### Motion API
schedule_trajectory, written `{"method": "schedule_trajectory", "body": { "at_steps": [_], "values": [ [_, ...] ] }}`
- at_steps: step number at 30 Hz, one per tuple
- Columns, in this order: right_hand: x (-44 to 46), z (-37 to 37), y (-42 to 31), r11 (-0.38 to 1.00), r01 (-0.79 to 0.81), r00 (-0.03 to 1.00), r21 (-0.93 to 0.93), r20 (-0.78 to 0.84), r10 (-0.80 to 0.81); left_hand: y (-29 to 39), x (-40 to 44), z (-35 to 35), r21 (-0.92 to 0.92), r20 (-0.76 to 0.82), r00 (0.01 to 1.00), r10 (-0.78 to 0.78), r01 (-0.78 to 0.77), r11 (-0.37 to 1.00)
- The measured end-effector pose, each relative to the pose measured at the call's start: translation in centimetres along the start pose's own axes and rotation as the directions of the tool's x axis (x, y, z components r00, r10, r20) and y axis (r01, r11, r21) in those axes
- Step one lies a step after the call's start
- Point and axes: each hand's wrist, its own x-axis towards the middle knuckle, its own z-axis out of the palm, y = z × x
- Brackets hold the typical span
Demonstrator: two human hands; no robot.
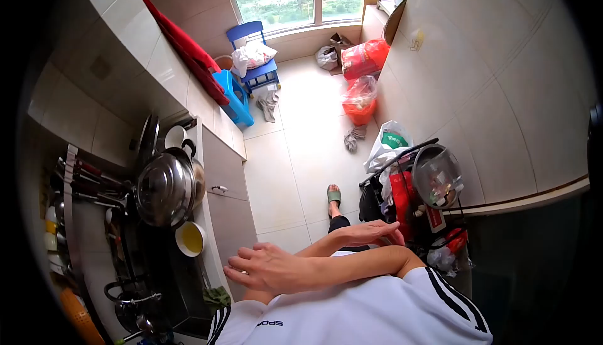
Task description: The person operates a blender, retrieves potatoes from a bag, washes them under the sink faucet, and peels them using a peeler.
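My forearms cross in front of my white shirt [352, 310]. My right hand [267, 269] reaches over to the left side, near the counter edge. Its fingers are bent and apart, and nothing shows in it. My left hand [370, 233] points to the right with fingers stretched out, close to a black rack [402, 163] of bags. No object is visible in it, though its palm side is partly hidden. On the counter beside my right hand stand a white bowl [191, 239] with yellow liquid and a large lidded steel pot [166, 188].
Below is a tiled floor [270, 182] with my slippered foot [334, 195]. A blue chair [260, 69], a blue stool [233, 97] and red bags [361, 109] stand toward the window. A clear plastic container [436, 172] tops the rack. Cloths [269, 105] lie on the floor.
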Motion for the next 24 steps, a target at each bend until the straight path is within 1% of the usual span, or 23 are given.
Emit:
{"method": "schedule_trajectory", "body": {
  "at_steps": [2, 3, 4, 5, 6, 8, 10, 11, 12, 13, 14, 15, 16, 17, 18, 19, 21, 24],
  "values": [
    [0.2, -2.6, 5.0, 0.999, -0.015, 1.0, 0.032, -0.005, 0.015, 3.9, -0.6, -4.1, -0.043, -0.045, 0.999, -0.004, 0.002, 0.999],
    [0.5, -3.5, 7.5, 1.0, -0.003, 1.0, 0.023, -0.022, 0.004, 6.1, -0.7, -6.0, -0.022, -0.068, 0.996, -0.054, 0.053, 0.998],
    [0.8, -4.8, 10.5, 1.0, 0.007, 0.999, 0.005, -0.036, -0.007, 8.3, -0.8, -8.6, -0.092, -0.005, 1.0, -0.019, 0.018, 0.996],
    [1.0, -6.7, 13.2, 1.0, 0.014, 0.999, -0.013, -0.043, -0.015, 10.3, -1.0, -11.0, -0.168, 0.059, 0.998, 0.027, -0.017, 0.986],
    [0.9, -8.5, 15.6, 1.0, 0.0, 0.998, 0.016, -0.058, 0.001, 11.7, -1.5, -13.2, -0.247, 0.111, 0.987, 0.119, -0.088, 0.965],
    [0.9, -13.0, 21.1, 0.999, -0.012, 0.996, 0.05, -0.088, 0.016, 15.6, -3.0, -18.2, -0.388, 0.193, 0.932, 0.308, -0.215, 0.896],
    [1.2, -16.7, 26.2, 0.994, -0.024, 0.993, 0.104, -0.116, 0.036, 20.0, -4.4, -21.9, -0.411, -0.007, 0.946, 0.323, -0.297, 0.862],
    [1.3, -17.9, 25.8, 0.992, -0.032, 0.992, 0.124, -0.119, 0.047, 20.9, -5.5, -21.2, -0.414, -0.101, 0.936, 0.336, -0.347, 0.841],
    [1.6, -19.3, 27.8, 0.982, -0.076, 0.984, 0.173, -0.145, 0.102, 21.5, -6.6, -24.1, -0.343, -0.324, 0.909, 0.262, -0.371, 0.863],
    [1.8, -20.0, 30.0, 0.987, -0.083, 0.982, 0.139, -0.159, 0.105, 21.3, -7.5, -28.2, -0.276, -0.535, 0.824, 0.185, -0.377, 0.884],
    [2.3, -21.2, 32.4, 0.991, -0.089, 0.98, 0.097, -0.172, 0.104, 19.8, -8.0, -32.1, 0.103, -0.823, 0.548, 0.146, -0.109, 0.989],
    [2.8, -22.3, 34.9, 0.994, -0.095, 0.977, 0.045, -0.19, 0.101, 19.5, -8.7, -33.9, 0.228, -0.896, 0.382, 0.228, -0.044, 0.973],
    [2.9, -23.2, 37.4, 0.982, -0.186, 0.978, 0.016, -0.098, 0.187, 19.1, -9.4, -35.8, 0.318, -0.933, 0.201, 0.3, 0.063, 0.946],
    [3.0, -23.8, 40.3, 0.97, -0.226, 0.965, 0.093, -0.117, 0.236, 20.5, -10.8, -36.0, 0.289, -0.923, 0.207, 0.325, -0.185, 0.939],
    [2.7, -23.7, 43.7, 0.948, -0.267, 0.947, 0.171, -0.138, 0.291, 21.5, -12.1, -37.2, 0.238, -0.913, 0.214, 0.348, -0.414, 0.879],
    [2.2, -23.3, 47.3, 0.916, -0.307, 0.922, 0.258, -0.156, 0.354, 21.7, -13.3, -39.5, 0.111, -0.949, 0.241, 0.201, -0.343, 0.933],
    [0.5, -21.6, 54.9, 0.901, -0.407, 0.891, 0.15, -0.151, 0.428, 22.2, -15.1, -45.1, -0.149, -0.96, 0.261, -0.098, -0.183, 0.972],
    [-2.7, -21.2, 64.1, 0.738, -0.674, 0.733, 0.03, -0.092, 0.673, 25.7, -15.8, -51.8, -0.134, -0.979, 0.145, -0.146, 0.088, 0.987]
  ]
}}
